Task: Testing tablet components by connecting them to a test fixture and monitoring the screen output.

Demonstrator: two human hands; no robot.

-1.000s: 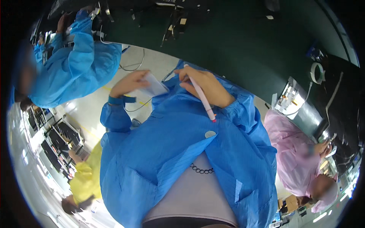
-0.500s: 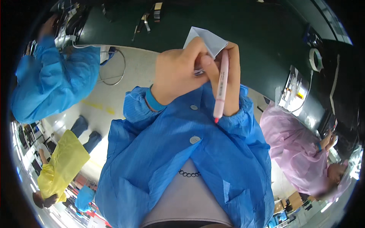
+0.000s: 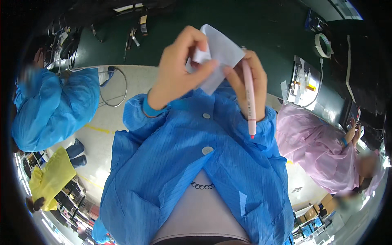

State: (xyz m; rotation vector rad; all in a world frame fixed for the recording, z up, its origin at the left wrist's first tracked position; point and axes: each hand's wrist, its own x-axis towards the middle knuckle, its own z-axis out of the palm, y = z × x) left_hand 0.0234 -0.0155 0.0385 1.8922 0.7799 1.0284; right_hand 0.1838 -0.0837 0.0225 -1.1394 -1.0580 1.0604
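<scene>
A white folded paper (image 3: 220, 57) is held up close in front of me. My left hand (image 3: 179, 69) pinches its left side between thumb and fingers. On the paper's right side is my right hand (image 3: 249, 83), which also grips a pink pen (image 3: 249, 102) pointing down toward my blue coat (image 3: 192, 163). Both hands are raised above my chest, almost touching each other.
A dark green worktable (image 3: 253, 24) runs across the top with tools, a tape roll (image 3: 324, 43) and a white tray (image 3: 302, 81). A person in a blue coat (image 3: 53, 110) works at left, and one in a pink coat (image 3: 322, 151) at right. A yellow-clad person (image 3: 51, 179) is at lower left.
My hands have risen closer to the camera with the paper. The paper has turned and shows more of its face, and the pen now hangs more upright in my right hand.
</scene>
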